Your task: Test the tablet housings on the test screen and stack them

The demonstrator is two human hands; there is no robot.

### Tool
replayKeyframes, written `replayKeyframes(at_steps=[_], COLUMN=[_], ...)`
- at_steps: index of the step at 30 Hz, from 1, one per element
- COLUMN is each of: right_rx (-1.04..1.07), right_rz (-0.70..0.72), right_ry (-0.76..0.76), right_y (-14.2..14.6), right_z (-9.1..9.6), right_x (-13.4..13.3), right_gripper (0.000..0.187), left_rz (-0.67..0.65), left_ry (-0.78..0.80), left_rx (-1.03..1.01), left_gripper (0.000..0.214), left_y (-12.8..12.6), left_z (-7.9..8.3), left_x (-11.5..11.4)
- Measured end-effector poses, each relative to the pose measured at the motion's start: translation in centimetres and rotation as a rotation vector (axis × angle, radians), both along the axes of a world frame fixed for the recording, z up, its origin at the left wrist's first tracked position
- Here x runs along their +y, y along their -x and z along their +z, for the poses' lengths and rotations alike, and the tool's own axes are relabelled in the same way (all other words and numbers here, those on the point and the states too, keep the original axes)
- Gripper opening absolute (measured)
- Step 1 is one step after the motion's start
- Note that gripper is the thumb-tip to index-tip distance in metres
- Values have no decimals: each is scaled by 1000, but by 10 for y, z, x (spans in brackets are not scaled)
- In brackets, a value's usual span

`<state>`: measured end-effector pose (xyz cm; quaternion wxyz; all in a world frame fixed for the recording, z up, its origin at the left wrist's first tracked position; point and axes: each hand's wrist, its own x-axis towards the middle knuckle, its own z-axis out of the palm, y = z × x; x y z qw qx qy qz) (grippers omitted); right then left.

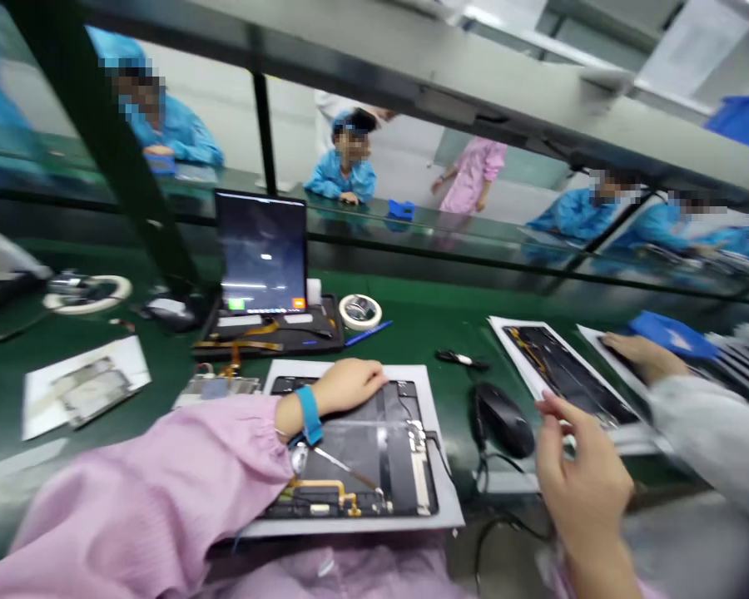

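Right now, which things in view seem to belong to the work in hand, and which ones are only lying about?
Probably in the work:
opened device, under the left hand
white sheet beneath it

Probably just lying about:
blue pen
mouse near the right hand

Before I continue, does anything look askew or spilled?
The white sheet under the opened tablet appears to overhang the front edge of the green workbench, leaving that strip oddly unsupported. No spill stands out.
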<state>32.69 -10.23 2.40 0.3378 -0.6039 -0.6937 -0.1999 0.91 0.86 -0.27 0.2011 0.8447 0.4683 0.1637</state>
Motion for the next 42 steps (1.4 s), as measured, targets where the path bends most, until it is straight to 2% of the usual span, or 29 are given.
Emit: replayKeyframes(at_steps=[2,4,6,8,13,21,31,42], right_rx=[-78,-93,-107,-106,-55,-23,-29,-5], right_rz=[27,107,160,126,-6,-12,58,11], right_ry=[86,147,213,234,239,268,285,273], right_y=[-17,-32,-42,-46,-46,-47,-41,-41], right_z=[-19,-39,-55,-63,-61,-63,-60,-56], right_x=[40,61,66,63,60,60,58,57], right_gripper=[44,53,58,59,66,67,63,60], left_rz=[9,18,24,25,15,13,24,14], left_ry=[-19,-25,-23,-19,-5,-22,-10,-14], left_rx=[18,30,37,46,46,33,6,19], left_gripper=[34,34,33,33,34,36,32,33], left_y=[-1,-1,-1,-1,-1,-1,-1,0], left_z=[1,2,3,4,5,1,-1,0], left_x=[2,4,4,3,3,4,4,4])
